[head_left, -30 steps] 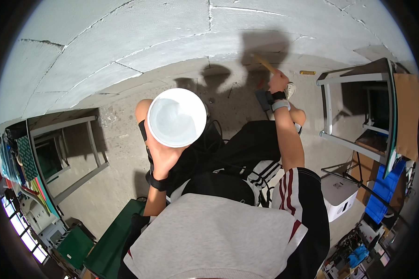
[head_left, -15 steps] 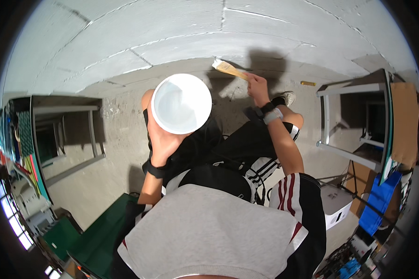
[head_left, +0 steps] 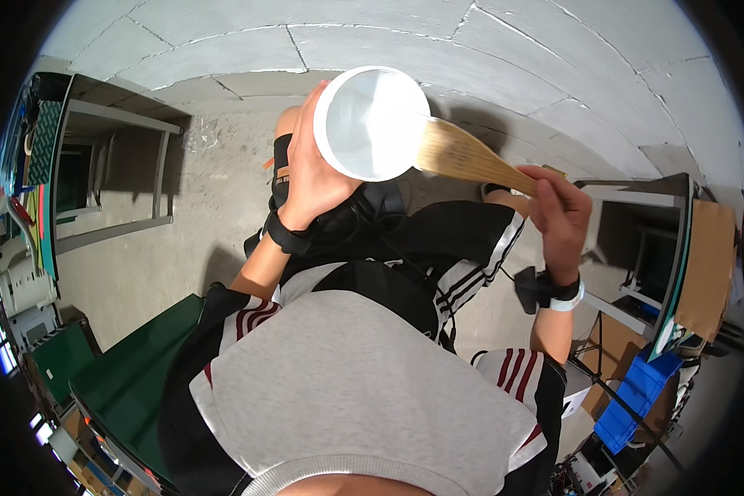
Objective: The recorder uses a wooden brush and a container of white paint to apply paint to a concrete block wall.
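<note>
My left hand [head_left: 318,169] is wrapped round the side of a white bucket [head_left: 357,124], its open top tilted up toward me. Bright glare inside hides part of what the bucket holds. My right hand [head_left: 560,217] grips the handle end of a paintbrush [head_left: 463,150] with a flat wooden handle. The brush's head end is at the bucket's right rim, and its bristles are lost in the white there. Beyond both hands rises a wall of large blocks [head_left: 372,45], coated pale white-grey with darker joint lines.
A metal-framed table [head_left: 116,236] stands at left, another framed table [head_left: 636,198] at right. A green bench [head_left: 145,355] is at lower left. A blue bin [head_left: 636,401] and a thin black stand [head_left: 628,405] are at lower right. Grey concrete floor [head_left: 223,178] lies below.
My right hand has brought the paintbrush away from the foot of the wall to the bucket's rim. The bucket has shifted up and right in view, and the whole view has turned somewhat.
</note>
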Tool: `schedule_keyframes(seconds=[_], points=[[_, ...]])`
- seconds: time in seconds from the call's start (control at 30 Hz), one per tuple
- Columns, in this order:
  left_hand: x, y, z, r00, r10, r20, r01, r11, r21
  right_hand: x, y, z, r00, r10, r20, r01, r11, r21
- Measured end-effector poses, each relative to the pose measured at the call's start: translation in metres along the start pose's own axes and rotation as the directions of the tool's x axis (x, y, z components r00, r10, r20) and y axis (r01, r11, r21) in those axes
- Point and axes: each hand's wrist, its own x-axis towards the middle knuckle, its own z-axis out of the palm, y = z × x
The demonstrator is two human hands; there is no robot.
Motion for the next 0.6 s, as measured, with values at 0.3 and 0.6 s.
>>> schedule_keyframes(seconds=[0.3, 0.6], points=[[0.001, 0.037, 0.004, 0.983, 0.185, 0.006, -0.184, 0.974, 0.133, 0.023, -0.017, 0.071, 0.977, -0.212, 0.020, 0.197, 0.865, -0.461], [-0.007, 0.033, 0.004, 0.985, 0.175, 0.014, -0.174, 0.965, 0.194, 0.032, -0.012, 0.075, 0.972, -0.233, 0.015, 0.208, 0.838, -0.505]])
